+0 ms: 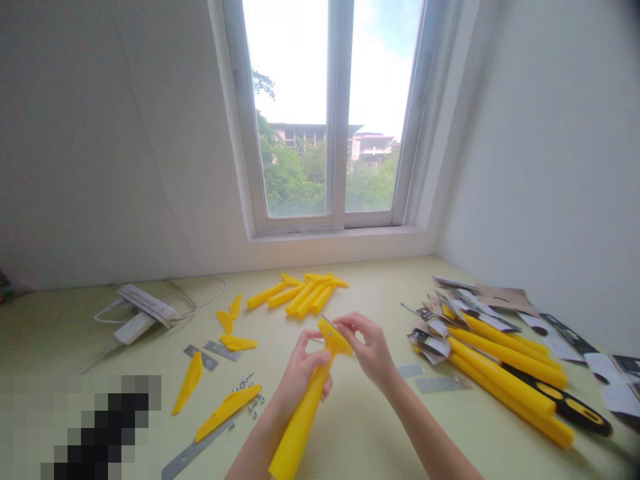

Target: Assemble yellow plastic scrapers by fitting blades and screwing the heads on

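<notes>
A yellow scraper [306,400], judged light, stiff and best gripped mid-handle, is clasped by the left hand [300,377] while its head is pinched by the right hand [367,347].

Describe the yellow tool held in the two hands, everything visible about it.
The yellow scraper looks like smooth moulded plastic: a long rounded handle that widens at the far end into a flat triangular head. It points up and away, tilted slightly right, above the pale green tabletop without resting on it. The left hand wraps the handle just below the head. The right hand pinches the head's upper edge with its fingertips. A small dark spot, perhaps a screw hole, shows on the head; whether a blade is fitted is unclear.
</notes>
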`<state>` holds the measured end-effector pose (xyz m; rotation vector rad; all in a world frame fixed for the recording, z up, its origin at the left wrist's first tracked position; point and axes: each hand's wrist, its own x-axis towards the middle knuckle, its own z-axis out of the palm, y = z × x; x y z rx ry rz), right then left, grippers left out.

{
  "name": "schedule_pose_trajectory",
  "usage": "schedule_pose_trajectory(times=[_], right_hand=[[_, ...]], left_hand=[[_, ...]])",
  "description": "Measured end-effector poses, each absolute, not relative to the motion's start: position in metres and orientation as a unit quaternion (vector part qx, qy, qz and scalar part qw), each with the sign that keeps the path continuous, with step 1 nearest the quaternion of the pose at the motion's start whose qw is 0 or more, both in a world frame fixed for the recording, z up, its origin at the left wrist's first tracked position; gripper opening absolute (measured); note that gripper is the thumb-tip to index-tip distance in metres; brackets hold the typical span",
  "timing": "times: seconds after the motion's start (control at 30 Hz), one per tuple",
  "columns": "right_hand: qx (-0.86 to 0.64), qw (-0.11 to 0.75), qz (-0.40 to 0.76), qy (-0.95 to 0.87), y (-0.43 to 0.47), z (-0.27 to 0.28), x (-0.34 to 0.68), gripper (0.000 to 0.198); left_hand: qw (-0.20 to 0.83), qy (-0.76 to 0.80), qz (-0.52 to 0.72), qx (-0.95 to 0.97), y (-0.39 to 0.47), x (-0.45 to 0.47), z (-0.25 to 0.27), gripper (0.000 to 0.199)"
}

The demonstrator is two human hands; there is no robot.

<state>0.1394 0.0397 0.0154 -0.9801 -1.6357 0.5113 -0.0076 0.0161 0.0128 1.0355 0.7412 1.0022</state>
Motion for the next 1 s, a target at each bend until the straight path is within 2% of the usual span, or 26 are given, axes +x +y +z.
schedule_pose_trajectory(times=[0.1, 0.3, 0.4, 0.5, 0.6, 0.77, 1.0], right_hand=[[-0.48, 0.529, 0.191, -0.673, 0.048, 0.009, 0.15, 0.018], [-0.554, 0.345, 0.126, -0.747, 0.053, -0.01, 0.165, 0.011], [-0.554, 0.3, 0.124, -0.767, 0.049, -0.014, 0.164, 0.005], [-0.577, 0.31, 0.134, -0.744, 0.051, -0.013, 0.166, 0.007], [-0.573, 0.358, 0.168, -0.718, 0.054, -0.009, 0.171, 0.01], [-0.465, 0.442, 0.186, -0.744, 0.049, 0.006, 0.167, 0.005], [-0.458, 0.431, 0.169, -0.759, 0.042, 0.013, 0.16, 0.007]], left_hand=[[0.676, 0.347, 0.452, 0.468, 0.02, -0.011, 0.012, 0.033], [0.638, 0.405, 0.489, 0.436, 0.031, -0.021, 0.01, 0.036], [0.628, 0.409, 0.505, 0.428, 0.032, -0.029, 0.013, 0.034], [0.609, 0.406, 0.529, 0.429, 0.028, -0.034, 0.017, 0.03], [0.584, 0.415, 0.547, 0.432, 0.026, -0.037, 0.018, 0.029], [0.566, 0.452, 0.532, 0.438, 0.031, -0.034, 0.011, 0.042], [0.572, 0.448, 0.529, 0.438, 0.035, -0.03, 0.006, 0.045]])
